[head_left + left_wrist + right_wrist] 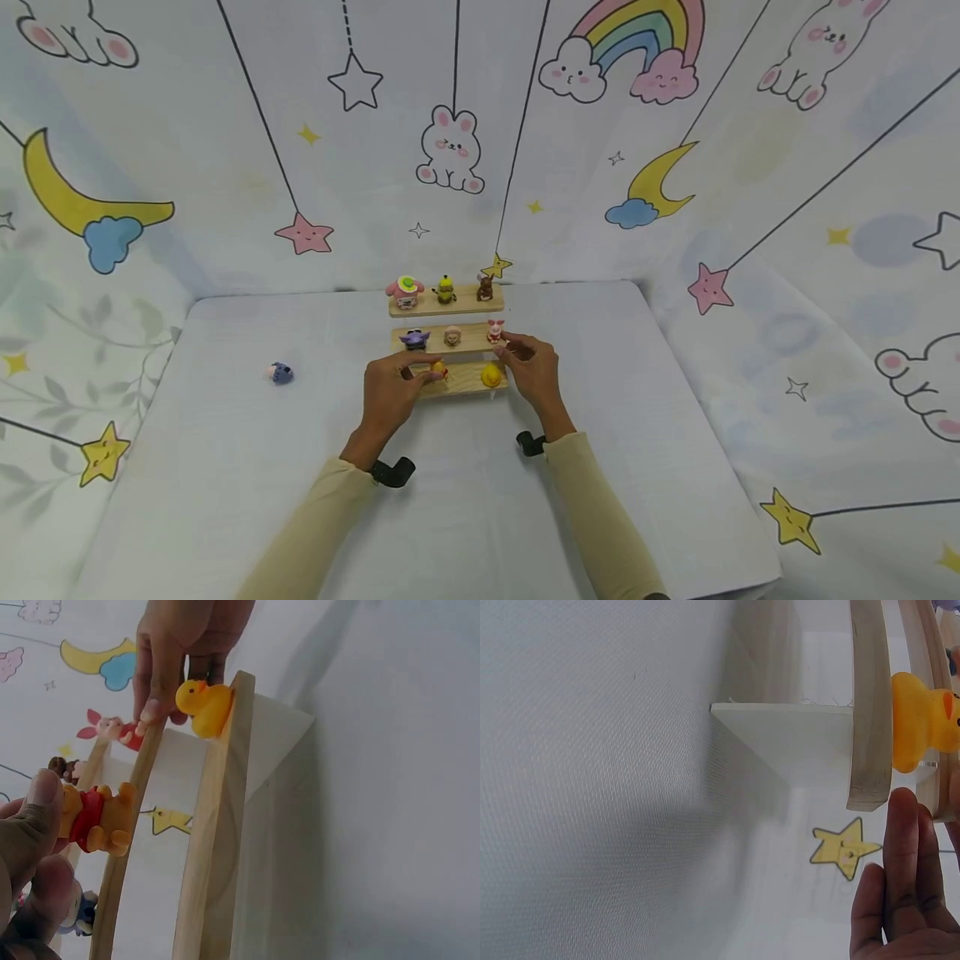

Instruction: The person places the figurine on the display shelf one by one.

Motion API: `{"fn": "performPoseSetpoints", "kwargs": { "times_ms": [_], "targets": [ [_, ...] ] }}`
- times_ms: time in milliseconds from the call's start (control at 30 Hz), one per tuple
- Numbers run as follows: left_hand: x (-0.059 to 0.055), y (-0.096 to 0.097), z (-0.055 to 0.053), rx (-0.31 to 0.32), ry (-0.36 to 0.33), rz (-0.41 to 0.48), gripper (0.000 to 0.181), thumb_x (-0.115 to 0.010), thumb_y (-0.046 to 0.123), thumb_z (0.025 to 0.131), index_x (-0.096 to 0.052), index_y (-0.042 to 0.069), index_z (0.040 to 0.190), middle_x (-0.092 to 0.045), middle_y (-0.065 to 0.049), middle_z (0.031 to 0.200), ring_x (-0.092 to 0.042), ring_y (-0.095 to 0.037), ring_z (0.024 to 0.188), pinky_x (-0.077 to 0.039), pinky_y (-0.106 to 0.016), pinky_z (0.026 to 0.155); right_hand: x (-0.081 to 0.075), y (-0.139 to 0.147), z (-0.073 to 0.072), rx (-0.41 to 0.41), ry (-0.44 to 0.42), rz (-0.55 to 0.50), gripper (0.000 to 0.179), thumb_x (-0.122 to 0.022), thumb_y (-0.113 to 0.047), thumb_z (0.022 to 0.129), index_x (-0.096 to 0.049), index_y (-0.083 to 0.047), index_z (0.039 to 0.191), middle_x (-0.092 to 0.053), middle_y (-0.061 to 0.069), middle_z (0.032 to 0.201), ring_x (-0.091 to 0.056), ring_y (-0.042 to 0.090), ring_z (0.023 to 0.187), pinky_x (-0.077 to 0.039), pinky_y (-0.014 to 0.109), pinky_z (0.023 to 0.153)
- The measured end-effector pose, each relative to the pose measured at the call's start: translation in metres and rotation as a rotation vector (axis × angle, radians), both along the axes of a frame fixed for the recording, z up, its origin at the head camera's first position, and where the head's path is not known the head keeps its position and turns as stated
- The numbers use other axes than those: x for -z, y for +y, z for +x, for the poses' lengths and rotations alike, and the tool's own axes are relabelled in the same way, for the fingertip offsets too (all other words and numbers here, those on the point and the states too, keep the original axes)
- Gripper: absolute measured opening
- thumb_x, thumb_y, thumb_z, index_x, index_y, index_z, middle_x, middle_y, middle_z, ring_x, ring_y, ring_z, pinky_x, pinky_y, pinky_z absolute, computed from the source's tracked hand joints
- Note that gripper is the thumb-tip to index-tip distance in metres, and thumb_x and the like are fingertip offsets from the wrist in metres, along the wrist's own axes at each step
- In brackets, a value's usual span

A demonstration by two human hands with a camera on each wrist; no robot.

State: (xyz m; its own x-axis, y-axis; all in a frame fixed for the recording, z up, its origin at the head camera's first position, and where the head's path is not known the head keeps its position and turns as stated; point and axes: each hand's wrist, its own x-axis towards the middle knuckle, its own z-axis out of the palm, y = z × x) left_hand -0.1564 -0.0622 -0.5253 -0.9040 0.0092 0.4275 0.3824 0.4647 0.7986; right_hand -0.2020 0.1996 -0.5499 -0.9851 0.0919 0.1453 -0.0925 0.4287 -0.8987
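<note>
A wooden three-tier display shelf (457, 385) stands on the table with small figurines on its planks. My left hand (390, 390) pinches a yellow bear figurine in a red shirt (94, 817) between thumb and forefinger, over the left part of the lowest plank. On that plank's right end sits a yellow rubber duck (911, 724). My right hand (531, 367) grips the right end of the middle plank, fingertips right beside a pink piglet figurine (120, 730). A purple-winged figurine (415, 339) and a round tan-brown one (452, 337) share the middle plank.
On the top plank stand a pink figurine with a yellow-green top (406, 292), a yellow-green one (446, 290) and a brown one (485, 288). A blue-grey figurine (281, 373) lies on the white table (225, 467) at left. A patterned cloth backdrop surrounds the table.
</note>
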Motion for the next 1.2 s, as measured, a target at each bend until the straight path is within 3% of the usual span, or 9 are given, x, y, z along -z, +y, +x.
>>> {"fn": "performPoseSetpoints", "kwargs": {
  "times_ms": [233, 700, 1033, 1200],
  "targets": [
    [0.009, 0.018, -0.005, 0.009, -0.034, -0.037, 0.03, -0.093, 0.018, 0.079, -0.086, 0.016, 0.108, -0.084, -0.002, 0.101, -0.046, -0.006, 0.052, -0.039, -0.023, 0.049, 0.002, 0.0, -0.001, 0.007, -0.033, -0.003, 0.034, -0.082, -0.037, 0.094, -0.081, -0.021, 0.124, -0.077, 0.006, 0.109, -0.069, 0.021, 0.094, -0.057, 0.029, 0.087],
    [0.021, 0.034, -0.009, -0.017, -0.071, -0.122, 0.029, -0.092, 0.02, 0.082, -0.086, 0.015, 0.11, -0.084, -0.004, 0.103, -0.043, -0.01, 0.055, -0.034, -0.025, 0.052, 0.004, -0.001, -0.003, 0.026, -0.033, 0.03, 0.034, -0.081, -0.037, 0.094, -0.081, -0.021, 0.124, -0.076, 0.006, 0.106, -0.07, 0.022, 0.095, -0.058, 0.036, 0.089],
    [0.021, 0.035, -0.008, -0.022, -0.06, -0.126, 0.033, -0.092, 0.02, 0.082, -0.084, 0.014, 0.114, -0.083, -0.008, 0.104, -0.038, -0.008, 0.049, -0.03, -0.025, 0.05, 0.005, -0.002, -0.003, 0.025, -0.04, 0.038, 0.033, -0.08, -0.036, 0.095, -0.081, -0.021, 0.125, -0.076, 0.007, 0.106, -0.069, 0.022, 0.095, -0.058, 0.038, 0.089],
    [0.019, 0.033, -0.007, -0.023, -0.061, -0.132, 0.036, -0.092, 0.024, 0.083, -0.083, 0.014, 0.117, -0.082, -0.008, 0.092, -0.04, -0.008, 0.047, -0.032, -0.025, 0.05, 0.005, -0.001, -0.003, 0.016, -0.032, 0.032, 0.033, -0.08, -0.035, 0.095, -0.081, -0.021, 0.125, -0.075, 0.007, 0.105, -0.067, 0.022, 0.095, -0.056, 0.035, 0.088]
  ]
}}
